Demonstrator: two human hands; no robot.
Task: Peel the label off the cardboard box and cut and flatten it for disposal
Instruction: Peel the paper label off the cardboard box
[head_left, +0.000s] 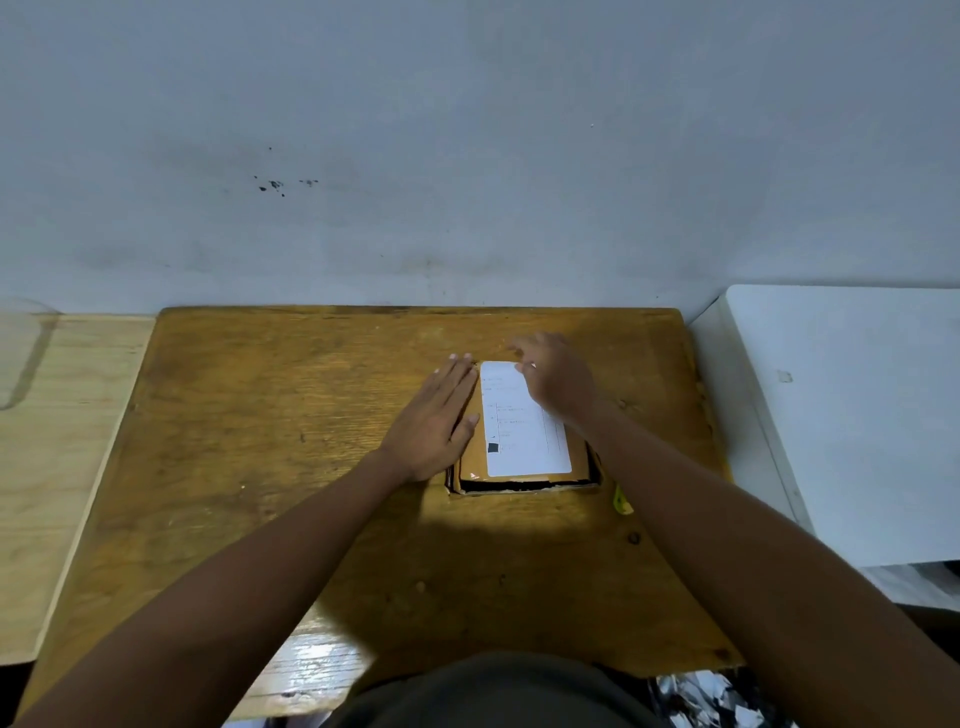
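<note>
Center of the tabletop: cardboard box, small, flat, brown, near end gaping dark. White label covers most of its top, still stuck down. Looks light, stiff, likely slides, so pin it. Left hand lies flat, fingers straight, along the 9 o'clock edge. Right hand at label's 1 o'clock corner, the place to start peeling; can't tell if it pinches.

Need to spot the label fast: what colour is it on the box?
White with dark print, seen in the head view: label on the brown cardboard box.
</note>
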